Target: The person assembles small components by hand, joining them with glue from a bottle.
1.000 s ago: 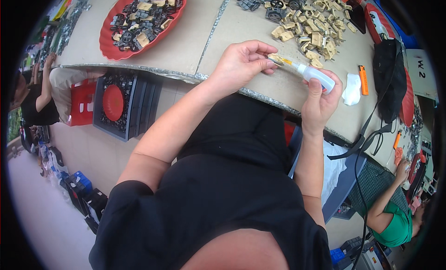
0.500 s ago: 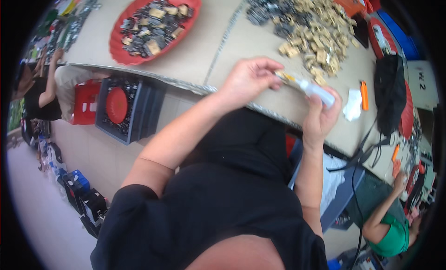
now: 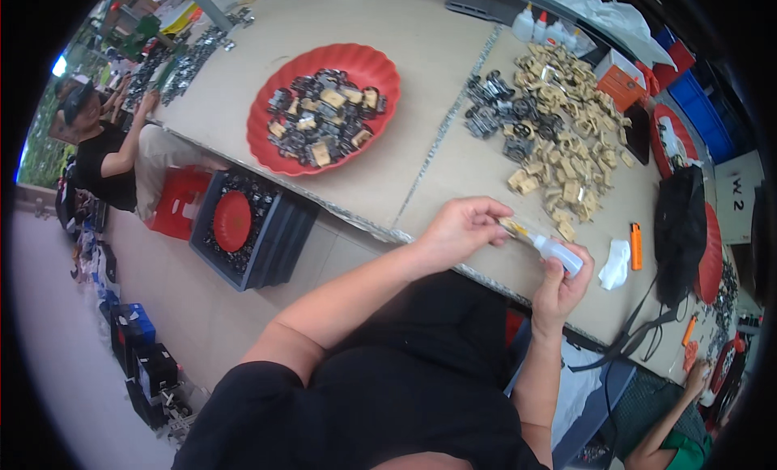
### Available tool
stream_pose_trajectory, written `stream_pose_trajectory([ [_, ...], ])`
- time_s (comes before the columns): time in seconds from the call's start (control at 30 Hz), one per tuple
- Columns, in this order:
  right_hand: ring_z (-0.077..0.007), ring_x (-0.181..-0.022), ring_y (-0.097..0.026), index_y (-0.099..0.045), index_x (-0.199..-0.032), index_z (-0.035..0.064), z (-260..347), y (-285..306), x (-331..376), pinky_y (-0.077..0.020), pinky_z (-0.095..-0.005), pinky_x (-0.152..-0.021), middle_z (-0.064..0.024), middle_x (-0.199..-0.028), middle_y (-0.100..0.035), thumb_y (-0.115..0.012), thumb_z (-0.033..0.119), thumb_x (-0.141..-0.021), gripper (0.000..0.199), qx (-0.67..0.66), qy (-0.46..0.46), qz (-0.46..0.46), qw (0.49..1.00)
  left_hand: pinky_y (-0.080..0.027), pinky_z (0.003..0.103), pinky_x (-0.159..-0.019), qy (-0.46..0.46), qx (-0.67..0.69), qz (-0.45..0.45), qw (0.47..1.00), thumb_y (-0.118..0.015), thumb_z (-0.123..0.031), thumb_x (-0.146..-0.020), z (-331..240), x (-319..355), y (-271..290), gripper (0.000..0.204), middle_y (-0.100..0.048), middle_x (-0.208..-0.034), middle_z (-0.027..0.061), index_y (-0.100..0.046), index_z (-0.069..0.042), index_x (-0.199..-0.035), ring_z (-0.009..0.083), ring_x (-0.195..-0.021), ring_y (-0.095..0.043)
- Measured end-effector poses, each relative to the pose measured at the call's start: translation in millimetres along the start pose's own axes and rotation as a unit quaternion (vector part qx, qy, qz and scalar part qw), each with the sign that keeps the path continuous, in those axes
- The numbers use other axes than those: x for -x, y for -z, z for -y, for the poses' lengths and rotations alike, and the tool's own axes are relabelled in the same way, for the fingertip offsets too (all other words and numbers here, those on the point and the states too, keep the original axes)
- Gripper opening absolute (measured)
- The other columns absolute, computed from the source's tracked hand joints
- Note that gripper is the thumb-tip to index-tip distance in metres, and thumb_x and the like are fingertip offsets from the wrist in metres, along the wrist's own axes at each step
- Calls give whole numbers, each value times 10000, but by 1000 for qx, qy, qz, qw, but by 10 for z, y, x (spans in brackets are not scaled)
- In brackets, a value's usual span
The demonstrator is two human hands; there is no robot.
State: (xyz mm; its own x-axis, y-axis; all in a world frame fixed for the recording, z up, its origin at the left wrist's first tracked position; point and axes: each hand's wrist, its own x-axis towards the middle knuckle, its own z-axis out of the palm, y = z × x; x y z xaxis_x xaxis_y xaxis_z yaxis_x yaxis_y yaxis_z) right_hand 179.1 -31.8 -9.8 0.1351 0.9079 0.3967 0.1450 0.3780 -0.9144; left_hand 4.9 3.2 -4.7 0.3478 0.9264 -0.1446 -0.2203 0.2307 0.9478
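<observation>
My left hand (image 3: pixel 463 234) pinches a small tan part (image 3: pixel 513 226) between thumb and fingertips, over the front edge of the table. In my right hand (image 3: pixel 560 296) is a small white squeeze bottle (image 3: pixel 560 255), lying tilted with its nozzle end against or very near the tan part; I cannot tell whether they touch. Beyond my hands lies a heap of tan plastic parts (image 3: pixel 566 154), with dark grey parts (image 3: pixel 510 110) along its left side. A red scalloped tray (image 3: pixel 380 74) at the left holds mixed dark and tan pieces.
Right of my hands lie a white tissue (image 3: pixel 615 264), an orange cutter (image 3: pixel 635 246) and a black bag (image 3: pixel 680 227) with loose straps. Several white bottles (image 3: pixel 524 23) stand at the back. Grey crates (image 3: pixel 275 235) stand below the left edge. Two people work nearby, left and lower right.
The view has tilted up, so the tray, heap and hands appear lower and the bottles at the back show. My hands keep almost the same hold on the part and the bottle.
</observation>
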Motion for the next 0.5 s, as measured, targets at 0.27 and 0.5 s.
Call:
stream_pose_trajectory([
  [0.27,-153,-873,-500,-392,-1022,-23,-26,0,-4,-399,-255,-784,-117,-965,-491,-499,33,-817,238,-33,-20,-5,999,-466,222,-723,-16,12,3,1000,-507,22,-804,-2,-38,21,226,-598,-843,94,-504,50,-1028,111,-751,-582],
  [0.5,-124,-809,-515,-410,-1003,-17,-19,-13,-54,-427,-233,-712,-100,-930,-529,-554,118,-820,270,-20,-8,-5,1000,-470,216,-721,-17,-33,-2,999,-521,15,-798,-56,-40,-3,240,-606,-850,96,-506,51,-1035,110,-755,-588],
])
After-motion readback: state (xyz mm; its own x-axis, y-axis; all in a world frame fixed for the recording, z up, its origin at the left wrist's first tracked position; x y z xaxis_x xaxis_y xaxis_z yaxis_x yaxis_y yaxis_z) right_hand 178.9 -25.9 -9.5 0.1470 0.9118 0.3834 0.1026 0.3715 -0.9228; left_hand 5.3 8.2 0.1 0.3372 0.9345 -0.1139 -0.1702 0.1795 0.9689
